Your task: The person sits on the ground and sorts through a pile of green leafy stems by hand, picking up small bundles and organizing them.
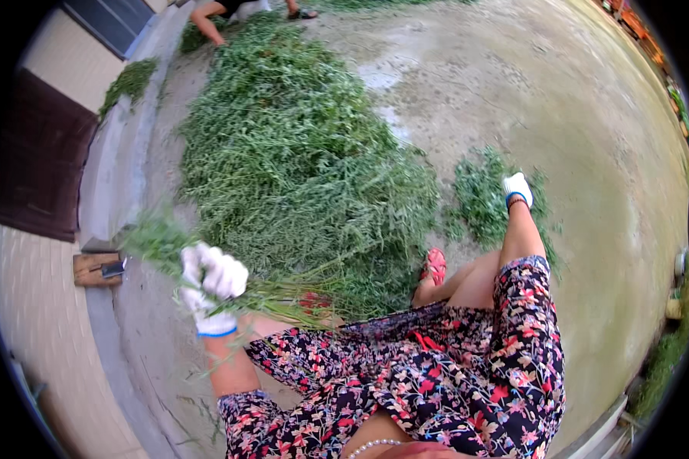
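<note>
My left hand [213, 281], in a white knit glove with a blue cuff, is closed around a bunch of green leafy stems [281, 295]. Leafy tops stick out past the glove on the left, blurred, and thin stems trail to the right over my lap. My right hand [518, 189], gloved alike, reaches out over a small pile of cut greens [479, 198]; its fingers are hard to make out. Between the hands, a large heap of feathery green plants [310, 166] covers the ground in front of my feet.
Another person's hand [220, 43] touches the heap's far end. Along the left run a concrete step [140, 137], with a clump of greens [129, 83] on it, and a tiled wall with a dark door [40, 155]. A wooden block [97, 269] stands by the step. Concrete ground [580, 143] extends right.
</note>
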A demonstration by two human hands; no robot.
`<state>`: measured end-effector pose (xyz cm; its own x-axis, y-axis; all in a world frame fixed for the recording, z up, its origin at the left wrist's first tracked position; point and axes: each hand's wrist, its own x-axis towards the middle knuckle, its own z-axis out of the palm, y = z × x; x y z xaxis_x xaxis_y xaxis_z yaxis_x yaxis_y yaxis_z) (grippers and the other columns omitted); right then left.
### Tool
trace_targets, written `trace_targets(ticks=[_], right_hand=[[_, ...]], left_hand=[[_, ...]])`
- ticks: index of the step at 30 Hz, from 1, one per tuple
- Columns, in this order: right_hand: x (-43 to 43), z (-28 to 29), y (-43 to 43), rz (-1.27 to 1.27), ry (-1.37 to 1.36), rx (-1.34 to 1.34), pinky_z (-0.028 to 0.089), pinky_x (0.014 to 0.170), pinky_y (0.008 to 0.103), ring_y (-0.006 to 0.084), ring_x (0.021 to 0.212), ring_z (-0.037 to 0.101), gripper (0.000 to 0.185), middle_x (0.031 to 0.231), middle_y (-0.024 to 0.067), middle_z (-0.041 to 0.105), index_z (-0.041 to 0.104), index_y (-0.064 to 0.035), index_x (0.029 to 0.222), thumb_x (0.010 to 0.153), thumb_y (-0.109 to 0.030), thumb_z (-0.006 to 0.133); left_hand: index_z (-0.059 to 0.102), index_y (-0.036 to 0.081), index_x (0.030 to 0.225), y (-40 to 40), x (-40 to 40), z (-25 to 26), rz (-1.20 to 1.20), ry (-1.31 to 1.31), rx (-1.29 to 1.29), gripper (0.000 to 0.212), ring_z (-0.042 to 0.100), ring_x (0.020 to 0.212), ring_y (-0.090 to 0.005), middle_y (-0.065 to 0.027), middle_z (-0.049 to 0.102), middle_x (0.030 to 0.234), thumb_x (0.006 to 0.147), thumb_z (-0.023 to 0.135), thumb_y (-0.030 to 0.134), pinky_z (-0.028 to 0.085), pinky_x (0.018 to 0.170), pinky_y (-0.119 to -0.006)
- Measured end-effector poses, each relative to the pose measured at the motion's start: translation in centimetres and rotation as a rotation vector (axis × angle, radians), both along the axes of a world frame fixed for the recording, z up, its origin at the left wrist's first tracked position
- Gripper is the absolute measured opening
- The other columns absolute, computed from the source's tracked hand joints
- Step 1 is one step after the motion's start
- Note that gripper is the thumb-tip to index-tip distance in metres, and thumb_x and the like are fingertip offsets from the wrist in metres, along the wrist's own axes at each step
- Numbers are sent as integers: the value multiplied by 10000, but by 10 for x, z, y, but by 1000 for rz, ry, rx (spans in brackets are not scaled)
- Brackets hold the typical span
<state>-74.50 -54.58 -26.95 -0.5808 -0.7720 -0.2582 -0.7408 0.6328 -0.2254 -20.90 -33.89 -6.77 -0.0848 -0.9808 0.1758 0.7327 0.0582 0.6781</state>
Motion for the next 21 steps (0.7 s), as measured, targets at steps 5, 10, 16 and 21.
trace_targets(ticks=[5, 10, 16, 21], right_hand=[[82, 63, 8, 380, 361, 396, 202, 995, 574, 303, 1294, 219, 996, 1428, 94, 192, 189, -209, 1374, 575, -429, 741], [119, 74, -9, 1016, -318, 53, 342, 984, 370, 273, 1176, 428, 835, 1287, 138, 437, 374, -94, 1290, 604, -391, 746], [196, 136, 35, 1444, -569, -20, 385, 945, 358, 291, 1123, 478, 743, 1226, 151, 490, 415, -83, 1256, 627, -325, 727], [241, 115, 54, 1544, -147, -144, 368, 923, 387, 306, 1090, 471, 878, 1216, 134, 484, 261, -115, 1335, 588, -243, 704]], left_hand=[[485, 69, 818, -24, 17, 11, -14, -52, -96, 371, 281, 309, -93, 18, 359, 495, 945, 298, 364, 317, 369, -293], [512, 62, 821, -45, 17, 42, 10, -17, -172, 374, 295, 364, -84, 37, 333, 486, 948, 301, 344, 293, 402, -269], [506, 60, 790, -49, 14, 64, 12, -4, -287, 341, 350, 396, -93, 24, 388, 507, 939, 334, 314, 336, 444, -283], [512, 57, 801, -61, 2, 71, -58, 2, -320, 348, 355, 397, -93, 24, 400, 514, 937, 338, 325, 342, 451, -280]])
